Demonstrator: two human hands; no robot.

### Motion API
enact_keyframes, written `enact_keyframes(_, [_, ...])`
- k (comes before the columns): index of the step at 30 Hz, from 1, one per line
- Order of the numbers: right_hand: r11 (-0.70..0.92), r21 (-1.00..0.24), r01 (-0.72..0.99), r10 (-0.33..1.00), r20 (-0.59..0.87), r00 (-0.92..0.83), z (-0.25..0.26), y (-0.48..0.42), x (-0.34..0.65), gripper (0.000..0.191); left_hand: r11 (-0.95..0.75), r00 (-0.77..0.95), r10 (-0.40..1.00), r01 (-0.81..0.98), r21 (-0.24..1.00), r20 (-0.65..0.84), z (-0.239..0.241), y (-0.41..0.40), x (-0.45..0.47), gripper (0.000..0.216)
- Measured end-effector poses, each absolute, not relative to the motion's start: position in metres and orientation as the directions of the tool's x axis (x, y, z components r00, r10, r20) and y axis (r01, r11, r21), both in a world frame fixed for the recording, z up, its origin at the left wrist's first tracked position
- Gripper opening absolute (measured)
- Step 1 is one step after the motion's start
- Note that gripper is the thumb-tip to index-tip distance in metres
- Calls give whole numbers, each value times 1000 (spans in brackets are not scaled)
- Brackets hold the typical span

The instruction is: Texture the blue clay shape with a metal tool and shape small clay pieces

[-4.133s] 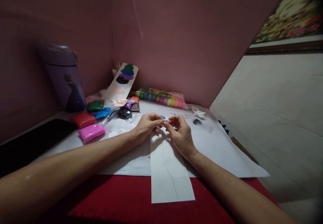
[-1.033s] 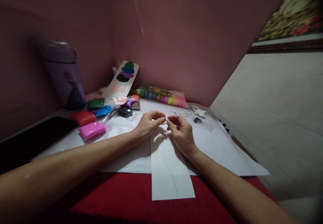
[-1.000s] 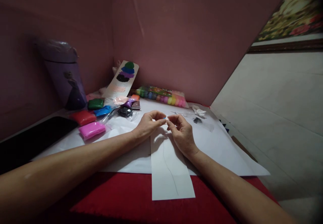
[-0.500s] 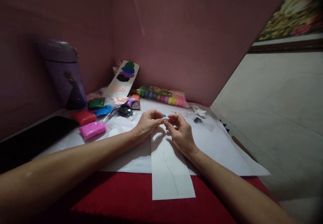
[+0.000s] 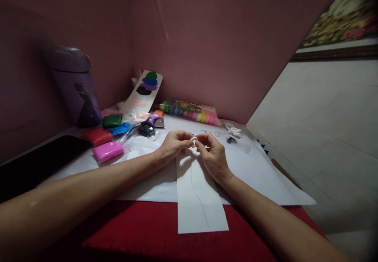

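Note:
My left hand [image 5: 173, 145] and my right hand [image 5: 212, 153] meet fingertip to fingertip above the top end of a white paper strip [image 5: 201, 203] that bears a curved pencil line. Both hands pinch one small white lump of clay [image 5: 193, 140], with a speck of blue showing just behind it. The strip lies over a larger white sheet [image 5: 260, 175] on the red tablecloth [image 5: 141, 234]. Whether the lump touches the strip is hidden by my fingers.
Clay packets lie at the left: pink [image 5: 107, 151], red [image 5: 97, 136], green [image 5: 112, 120], blue [image 5: 121, 129], black [image 5: 147, 130]. A purple tumbler [image 5: 75, 86], a leaning card with clay shapes [image 5: 143, 92], a multicolour clay pack [image 5: 189, 113], white clay bits [image 5: 233, 130] and a black phone [image 5: 38, 163] surround the sheet.
My fingers have shifted slightly around the small lump, which now shows white between the fingertips. My arms and the paper strip have stayed in place.

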State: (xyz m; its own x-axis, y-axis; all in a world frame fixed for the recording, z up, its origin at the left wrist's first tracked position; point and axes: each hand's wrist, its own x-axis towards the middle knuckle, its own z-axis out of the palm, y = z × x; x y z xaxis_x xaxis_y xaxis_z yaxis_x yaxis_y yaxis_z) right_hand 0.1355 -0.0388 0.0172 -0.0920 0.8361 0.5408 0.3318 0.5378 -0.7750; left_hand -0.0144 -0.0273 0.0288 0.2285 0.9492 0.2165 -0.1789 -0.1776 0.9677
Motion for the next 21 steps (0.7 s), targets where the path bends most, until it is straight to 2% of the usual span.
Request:
enact_keyframes(6, [533,-793,296,840,537,-74,15,-37,137,20,-61,241,962,-276,959,130,28,-27,-14,22])
enact_keyframes(17, [516,-811,275,850,525,-46,15,-37,135,21,-84,280,945,-294,952,169,25,-24,-15,27])
enact_keyframes(21, [514,-817,262,852,522,-46,15,-37,134,20,-77,259,950,-350,934,176,28,-26,-15,32])
